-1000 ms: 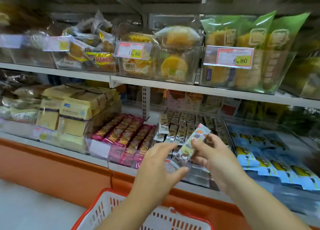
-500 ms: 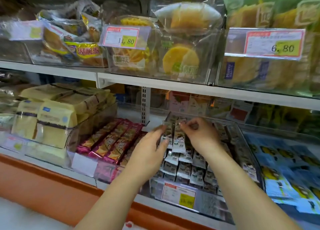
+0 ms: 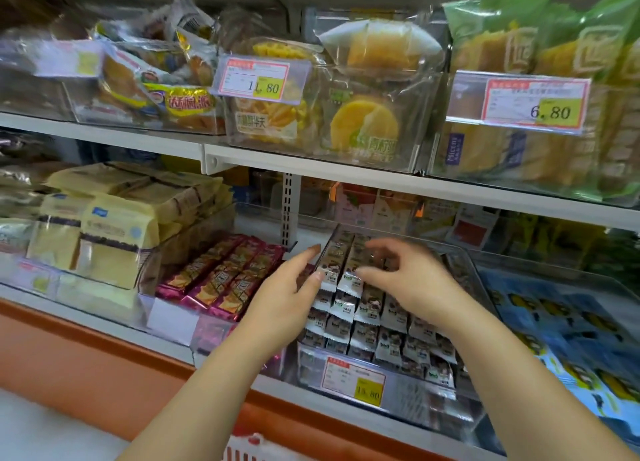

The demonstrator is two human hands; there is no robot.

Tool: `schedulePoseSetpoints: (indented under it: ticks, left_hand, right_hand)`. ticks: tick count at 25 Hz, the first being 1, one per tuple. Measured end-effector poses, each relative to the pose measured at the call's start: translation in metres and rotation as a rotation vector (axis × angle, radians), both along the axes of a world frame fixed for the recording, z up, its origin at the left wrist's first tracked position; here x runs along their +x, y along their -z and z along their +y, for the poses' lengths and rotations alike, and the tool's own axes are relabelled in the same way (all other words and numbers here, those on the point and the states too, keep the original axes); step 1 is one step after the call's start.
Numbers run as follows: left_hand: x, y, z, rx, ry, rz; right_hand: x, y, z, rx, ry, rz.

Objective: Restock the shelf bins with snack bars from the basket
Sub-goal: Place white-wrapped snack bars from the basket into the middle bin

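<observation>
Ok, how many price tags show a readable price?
3: 11.80 tag upper middle, 6.80 tag upper right, 15.80 tag on the snack bar bin. Left blurred tags unreadable.

The bars (image 3: 349, 308) in the clear bin (image 3: 415, 400) wear white and dark brown wrappers with a small green mark. Left of them lie pink bars (image 3: 221, 280) printed gold. Toward the white shelf's (image 3: 104, 322) left end, cakes (image 3: 104, 225) are pale yellow with a dark band. Toward its right end, packets (image 3: 554, 322) are blue with yellow figures. The tag (image 3: 353, 381) is white, red-bordered, with a yellow patch. The basket (image 3: 242, 452) is white, red-rimmed.
</observation>
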State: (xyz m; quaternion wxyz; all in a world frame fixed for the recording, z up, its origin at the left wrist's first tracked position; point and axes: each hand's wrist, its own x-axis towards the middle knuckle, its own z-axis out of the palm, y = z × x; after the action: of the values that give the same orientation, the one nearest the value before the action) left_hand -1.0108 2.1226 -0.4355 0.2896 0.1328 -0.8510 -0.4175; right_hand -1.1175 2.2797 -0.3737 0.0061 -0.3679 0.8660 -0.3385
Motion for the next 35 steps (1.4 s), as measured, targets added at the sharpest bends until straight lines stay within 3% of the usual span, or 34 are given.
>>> schedulePoseSetpoints:
  ticks: [3,5,6,8,10,12,15,20,22,29,32,35]
  left_hand:
    - [0.031,0.001,-0.002,-0.116,-0.102,0.094]
    - [0.062,0.017,-0.005,-0.177,-0.184,0.129]
    - [0.078,0.032,-0.003,-0.192,-0.199,0.088]
    - [0.116,0.078,0.007,-0.166,-0.174,-0.139]
    - [0.153,0.132,0.019,-0.029,-0.094,-0.404]
    - [0.189,0.184,0.027,0.135,-0.082,-0.619]
    - [0.227,0.24,0.021,0.246,-0.123,-0.815]
    - [0.248,0.275,0.001,0.327,-0.244,-0.936]
    - [0.25,0.283,-0.004,0.337,-0.269,-0.963]
    - [0.25,0.292,-0.005,0.368,-0.291,-1.026]
    - [0.248,0.284,0.001,0.381,-0.284,-0.991]
    - [0.242,0.269,0.014,0.446,-0.223,-0.951]
  right_hand:
    - [0.026,-0.012,0.011,-0.368,-0.065,0.033]
    - [0.055,0.01,0.012,-0.472,-0.192,-0.047]
    - [0.071,0.033,0.011,-0.413,-0.237,-0.107]
    - [0.104,0.102,0.008,-0.095,-0.266,-0.255]
    - [0.13,0.182,0.012,0.262,-0.22,-0.475]
    - [0.152,0.259,0.019,0.462,-0.157,-0.758]
    - [0.181,0.345,0.017,0.541,-0.113,-0.904]
    - [0.228,0.426,-0.008,0.561,-0.02,-1.073]
    - [0.241,0.446,-0.017,0.567,0.019,-1.084]
    - [0.282,0.457,-0.029,0.513,0.144,-0.845]
    - [0.276,0.442,-0.019,0.499,0.13,-0.935]
    - [0.257,0.41,0.001,0.34,0.208,-1.062]
